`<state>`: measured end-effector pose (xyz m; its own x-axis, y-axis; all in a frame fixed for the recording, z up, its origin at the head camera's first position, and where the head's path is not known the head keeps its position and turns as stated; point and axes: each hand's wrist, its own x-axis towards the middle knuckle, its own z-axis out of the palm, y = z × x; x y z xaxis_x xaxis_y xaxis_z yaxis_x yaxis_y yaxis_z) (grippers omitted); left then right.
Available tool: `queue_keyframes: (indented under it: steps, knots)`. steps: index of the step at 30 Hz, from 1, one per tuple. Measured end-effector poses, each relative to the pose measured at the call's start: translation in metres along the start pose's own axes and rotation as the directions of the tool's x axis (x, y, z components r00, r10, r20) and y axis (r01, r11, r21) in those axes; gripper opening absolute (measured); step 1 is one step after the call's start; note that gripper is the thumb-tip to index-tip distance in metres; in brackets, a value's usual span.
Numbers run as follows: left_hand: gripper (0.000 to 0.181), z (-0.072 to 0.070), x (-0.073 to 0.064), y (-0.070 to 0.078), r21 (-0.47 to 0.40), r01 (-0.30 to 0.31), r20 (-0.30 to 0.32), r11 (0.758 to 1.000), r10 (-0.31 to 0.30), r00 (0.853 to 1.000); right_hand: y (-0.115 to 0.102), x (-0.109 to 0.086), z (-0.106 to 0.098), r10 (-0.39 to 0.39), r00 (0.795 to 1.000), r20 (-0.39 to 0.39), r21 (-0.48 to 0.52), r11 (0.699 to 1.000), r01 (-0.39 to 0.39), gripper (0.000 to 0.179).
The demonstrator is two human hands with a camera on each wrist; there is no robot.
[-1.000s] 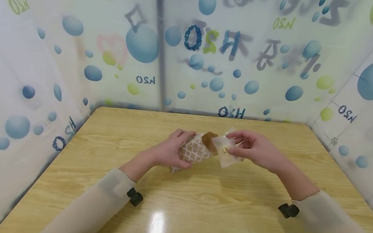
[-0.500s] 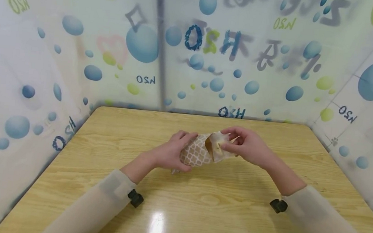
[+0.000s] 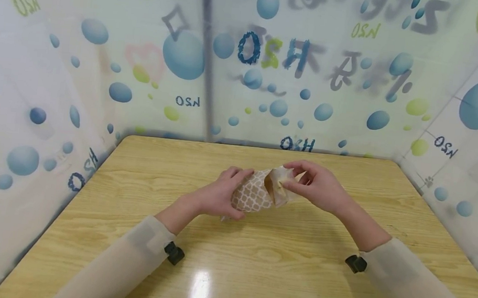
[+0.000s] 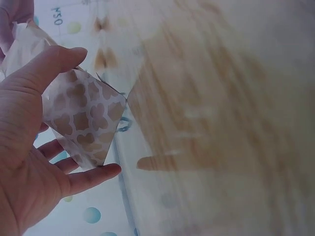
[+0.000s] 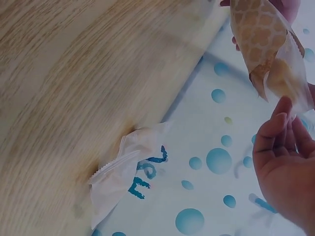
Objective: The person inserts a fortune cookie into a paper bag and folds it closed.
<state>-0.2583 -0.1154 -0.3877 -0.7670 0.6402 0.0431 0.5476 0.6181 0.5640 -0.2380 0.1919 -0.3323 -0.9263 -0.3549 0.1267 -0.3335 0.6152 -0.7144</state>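
Note:
My left hand [image 3: 219, 195] grips a brown paper bag [image 3: 253, 193] with a white lattice print, thumb on one side and fingers on the other. The bag is tilted, with its open mouth facing right. My right hand [image 3: 317, 185] pinches a small translucent packet [image 3: 279, 196] between thumb and fingers, right at that mouth. Something pale yellow shows through the packet's film. In the right wrist view, the packet [image 5: 288, 81] overlaps the bag's opening [image 5: 261, 73], and the right hand's fingertips are just below it. The bag's folded bottom corner [image 4: 88, 118] shows in the left wrist view.
A wooden table [image 3: 227, 272] with a glossy top lies under both hands. White walls [image 3: 245, 87] with blue and green dots rise behind it and at both sides. Another crinkled white translucent wrapper [image 5: 118, 172] overlaps the table's edge in the right wrist view.
My right hand has moved left with the packet, from just outside the bag to its mouth. The left hand and the bag have barely shifted.

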Motion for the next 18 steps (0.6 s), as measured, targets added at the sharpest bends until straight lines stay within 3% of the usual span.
queue_keyframes:
  steps: [12, 18]
  knots:
    - [0.117, 0.0005, 0.0010, -0.0001, 0.011, 0.000, -0.009, 1.000, 0.000, 1.000, -0.0014, 0.0016, 0.0067, -0.027, 0.999, -0.047, -0.051, 0.998, 0.024, 0.046]
    - [0.117, 0.0001, -0.0002, -0.0018, -0.013, 0.016, -0.015, 1.000, -0.017, 1.000, 0.0023, -0.0011, 0.0092, -0.049, 0.999, -0.003, -0.053, 0.997, 0.049, 0.046]
